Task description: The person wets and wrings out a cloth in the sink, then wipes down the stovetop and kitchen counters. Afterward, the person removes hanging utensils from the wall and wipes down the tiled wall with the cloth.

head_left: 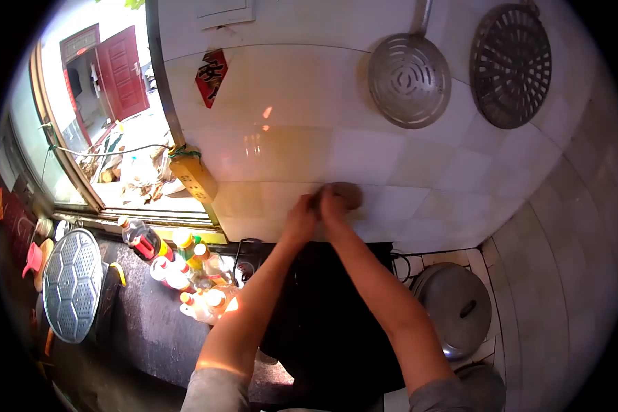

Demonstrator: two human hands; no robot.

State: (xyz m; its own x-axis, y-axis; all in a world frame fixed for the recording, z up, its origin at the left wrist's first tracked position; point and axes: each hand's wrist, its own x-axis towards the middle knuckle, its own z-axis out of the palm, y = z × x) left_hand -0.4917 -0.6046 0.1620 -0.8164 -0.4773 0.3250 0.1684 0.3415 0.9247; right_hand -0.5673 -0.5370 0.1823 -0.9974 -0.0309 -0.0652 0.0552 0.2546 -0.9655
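Note:
Both my arms reach forward to the tiled wall [374, 154], where my hands meet close together. My right hand [333, 208] is closed at a brown, rounded thing [349, 196] that shows just past its fingers, in front of the wall. Whether it is a pad, a cloth or a lump of something, I cannot tell. My left hand [301, 221] is closed right beside the right one, its fingers curled near a dark edge. What the left fingers hold, if anything, is hidden. Below both hands lies a black area [329, 309] with no detail showing.
Several bottles [202, 271] crowd the dark counter [151, 336] on the left, near a perforated steamer plate [73, 285]. On the right sits a lidded metal pot [455, 309]. A skimmer [410, 81] and a dark perforated disc [511, 66] hang above. A window [117, 213] opens at left.

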